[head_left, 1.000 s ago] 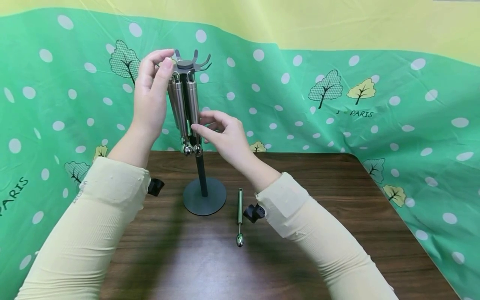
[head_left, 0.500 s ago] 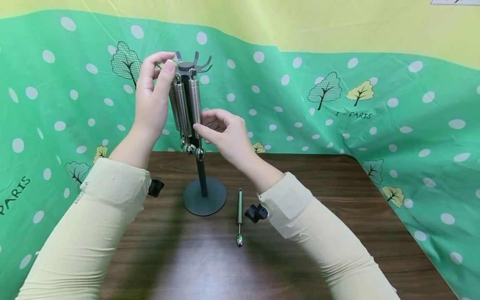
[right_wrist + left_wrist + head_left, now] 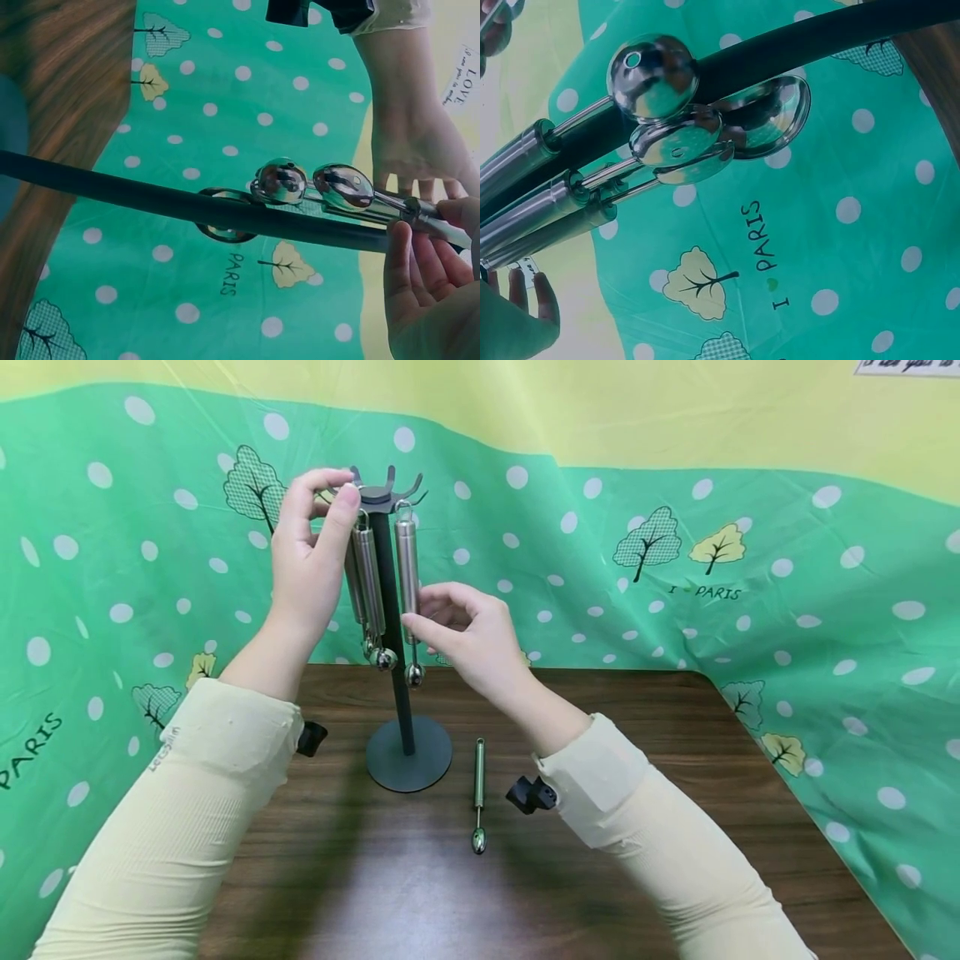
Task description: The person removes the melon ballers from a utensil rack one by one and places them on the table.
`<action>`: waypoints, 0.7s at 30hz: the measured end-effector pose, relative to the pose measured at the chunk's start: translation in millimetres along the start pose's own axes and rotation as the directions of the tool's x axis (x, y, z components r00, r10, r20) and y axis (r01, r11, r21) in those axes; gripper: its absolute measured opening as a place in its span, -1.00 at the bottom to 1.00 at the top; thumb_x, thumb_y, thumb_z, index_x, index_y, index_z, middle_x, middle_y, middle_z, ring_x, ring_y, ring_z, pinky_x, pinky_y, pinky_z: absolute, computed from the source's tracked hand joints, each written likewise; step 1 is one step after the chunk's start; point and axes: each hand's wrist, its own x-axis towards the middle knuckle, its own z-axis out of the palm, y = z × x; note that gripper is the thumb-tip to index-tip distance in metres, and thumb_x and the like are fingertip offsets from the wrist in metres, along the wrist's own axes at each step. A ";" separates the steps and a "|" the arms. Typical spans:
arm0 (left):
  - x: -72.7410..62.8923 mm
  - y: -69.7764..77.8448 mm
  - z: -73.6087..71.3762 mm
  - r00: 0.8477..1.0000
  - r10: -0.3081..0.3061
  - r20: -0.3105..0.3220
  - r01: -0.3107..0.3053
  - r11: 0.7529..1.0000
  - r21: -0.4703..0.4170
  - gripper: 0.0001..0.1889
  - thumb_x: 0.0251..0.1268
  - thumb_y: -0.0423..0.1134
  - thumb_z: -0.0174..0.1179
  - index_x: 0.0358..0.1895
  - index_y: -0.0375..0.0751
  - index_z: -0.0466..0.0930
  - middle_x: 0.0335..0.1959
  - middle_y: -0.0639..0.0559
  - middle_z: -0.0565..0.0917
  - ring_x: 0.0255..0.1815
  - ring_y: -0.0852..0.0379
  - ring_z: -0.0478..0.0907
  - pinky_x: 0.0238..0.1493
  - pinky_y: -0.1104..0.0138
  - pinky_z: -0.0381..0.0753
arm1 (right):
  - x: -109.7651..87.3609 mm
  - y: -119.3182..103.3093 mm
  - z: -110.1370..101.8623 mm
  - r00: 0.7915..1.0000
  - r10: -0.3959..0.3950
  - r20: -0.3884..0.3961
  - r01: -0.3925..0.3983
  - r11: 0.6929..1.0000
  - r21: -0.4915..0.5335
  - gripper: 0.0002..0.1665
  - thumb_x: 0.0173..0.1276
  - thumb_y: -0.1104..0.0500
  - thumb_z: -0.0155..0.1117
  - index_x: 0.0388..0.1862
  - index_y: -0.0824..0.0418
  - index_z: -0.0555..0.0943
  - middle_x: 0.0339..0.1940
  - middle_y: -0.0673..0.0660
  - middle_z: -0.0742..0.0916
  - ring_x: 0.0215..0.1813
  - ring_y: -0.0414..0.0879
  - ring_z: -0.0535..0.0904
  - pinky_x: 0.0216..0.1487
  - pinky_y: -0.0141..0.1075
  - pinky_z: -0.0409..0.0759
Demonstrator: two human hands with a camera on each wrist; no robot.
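My left hand (image 3: 309, 547) holds the top of a dark metal stand (image 3: 386, 503) in the head view, thumb and forefinger at its left hooks. With the thumb and fingers of my right hand (image 3: 476, 631) I pinch the handle of a steel melon baller (image 3: 407, 556). That melon baller hangs upright, its loop up at a right-hand hook; whether the hook bears it is unclear. Several more melon ballers (image 3: 559, 202) hang close together on the left side, bowls downward. The right wrist view shows my right fingers (image 3: 403, 255) around a handle.
Another melon baller (image 3: 479, 785) with an oval bowl lies on the brown wooden table (image 3: 660, 827), right of the stand's round base (image 3: 393, 768). A green spotted cloth (image 3: 555, 552) hangs behind and beside the table.
My right hand has moved to the right, carrying the melon baller away from the others and widening the gap at the pole. My left hand stays at the stand's top.
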 end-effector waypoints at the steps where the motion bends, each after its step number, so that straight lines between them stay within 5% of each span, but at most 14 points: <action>1: 0.1 0.1 0.1 1.000 0.009 -0.003 -0.009 1.000 0.016 -0.66 0.46 -0.02 -0.02 0.18 0.02 0.53 0.18 0.20 0.50 0.00 0.28 0.38 -0.13 0.35 0.40 | -1.2 0.6 -1.6 1.000 0.000 0.000 0.000 1.000 -0.005 -0.69 0.29 0.21 0.38 -0.01 0.27 0.67 -0.26 0.14 0.74 -0.34 -0.08 0.63 -0.25 -0.19 0.68; 9: 0.0 2.9 0.2 0.999 0.026 -0.030 -0.022 0.992 0.127 -0.66 0.41 0.05 0.02 0.08 0.01 0.58 0.24 0.19 0.54 0.00 0.33 0.39 -0.08 0.39 0.38 | -11.2 8.5 -12.7 1.000 0.025 0.001 -0.025 1.000 -0.019 -0.72 0.28 0.21 0.39 -0.05 0.26 0.67 -0.32 0.11 0.74 -0.39 -0.06 0.63 -0.32 -0.29 0.66; 21: 1.4 7.1 2.9 0.995 0.054 -0.086 -0.034 0.973 0.227 -0.67 0.32 0.13 0.08 -0.10 0.03 0.64 -0.01 0.20 0.65 -0.06 0.35 0.35 -0.09 0.41 0.34 | -26.5 27.4 -29.6 0.992 0.124 -0.013 -0.124 0.992 0.020 -0.76 0.27 0.25 0.38 -0.11 0.32 0.66 -0.36 0.09 0.76 -0.42 -0.13 0.66 -0.27 -0.20 0.71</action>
